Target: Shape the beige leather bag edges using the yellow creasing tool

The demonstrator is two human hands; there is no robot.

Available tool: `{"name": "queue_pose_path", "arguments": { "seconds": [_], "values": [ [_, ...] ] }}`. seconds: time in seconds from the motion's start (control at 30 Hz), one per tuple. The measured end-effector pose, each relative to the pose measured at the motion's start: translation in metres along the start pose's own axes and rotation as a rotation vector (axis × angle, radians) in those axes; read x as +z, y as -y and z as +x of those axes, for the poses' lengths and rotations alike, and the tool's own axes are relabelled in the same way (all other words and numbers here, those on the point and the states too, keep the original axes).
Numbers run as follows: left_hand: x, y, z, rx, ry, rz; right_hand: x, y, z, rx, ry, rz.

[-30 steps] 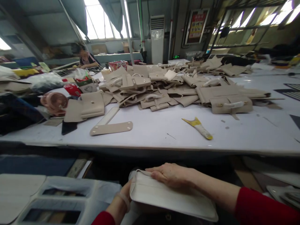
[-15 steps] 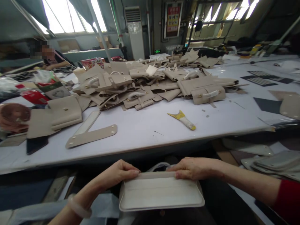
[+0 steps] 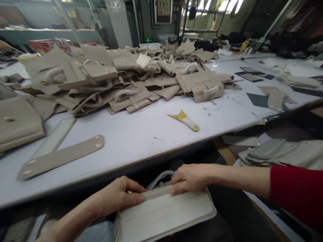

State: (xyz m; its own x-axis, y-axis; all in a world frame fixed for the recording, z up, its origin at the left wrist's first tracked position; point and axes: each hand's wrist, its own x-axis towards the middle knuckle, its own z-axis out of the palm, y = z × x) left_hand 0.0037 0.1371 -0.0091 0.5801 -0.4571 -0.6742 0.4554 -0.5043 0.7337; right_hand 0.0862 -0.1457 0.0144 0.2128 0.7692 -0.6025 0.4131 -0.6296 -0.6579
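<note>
A beige handbag lies tilted in front of me below the table edge, its pale flat bottom panel facing up. My left hand pinches the bag's far edge at the left, thumb on top and fingers behind. Farther right along that same edge, my right hand grips it with the thumb over the rim; its fingertips are hidden behind. Between the hands, a wrapped pale handle loops up behind the edge.
Beige bag pieces with handles are heaped across the white table. Two long strips lie at the left and a yellow forked tool near the middle. Stacked grey-beige panels sit low at the right.
The view has turned right and moved closer to the table. The bag has tilted, its right end higher, and my right hand has shifted left toward my left hand.
</note>
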Motion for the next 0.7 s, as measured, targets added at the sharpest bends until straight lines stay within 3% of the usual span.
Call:
{"name": "queue_pose_path", "arguments": {
  "seconds": [0.17, 0.3, 0.37, 0.43, 0.47, 0.5, 0.57, 0.63, 0.7],
  "values": [
    [0.01, -0.014, 0.014, 0.013, -0.144, 0.179, 0.008, 0.021, 0.025, -0.003, -0.072, 0.014],
    [0.03, -0.027, 0.008, 0.171, -0.457, 0.456, 0.019, 0.02, 0.015, -0.045, -0.31, 0.174],
    [0.05, -0.031, -0.001, 0.283, -0.595, 0.537, 0.038, 0.004, -0.001, -0.031, -0.548, 0.281],
    [0.076, -0.034, -0.011, 0.372, -0.642, 0.513, 0.071, -0.019, -0.016, 0.038, -0.891, 0.56],
    [0.091, -0.034, -0.014, 0.401, -0.645, 0.483, 0.092, -0.031, -0.021, 0.081, -1.155, 0.932],
    [0.106, -0.035, -0.016, 0.422, -0.64, 0.455, 0.116, -0.041, -0.023, 0.137, -1.307, 1.118],
    [0.133, -0.037, -0.014, 0.444, -0.63, 0.435, 0.165, -0.053, -0.016, 0.215, -1.361, 1.339],
    [0.154, -0.038, -0.007, 0.463, -0.638, 0.456, 0.205, -0.051, 0.004, 0.228, -1.245, 1.552],
    [0.165, -0.04, 0.002, 0.485, -0.66, 0.499, 0.227, -0.041, 0.029, 0.157, -1.158, 1.697]
  ]
}}
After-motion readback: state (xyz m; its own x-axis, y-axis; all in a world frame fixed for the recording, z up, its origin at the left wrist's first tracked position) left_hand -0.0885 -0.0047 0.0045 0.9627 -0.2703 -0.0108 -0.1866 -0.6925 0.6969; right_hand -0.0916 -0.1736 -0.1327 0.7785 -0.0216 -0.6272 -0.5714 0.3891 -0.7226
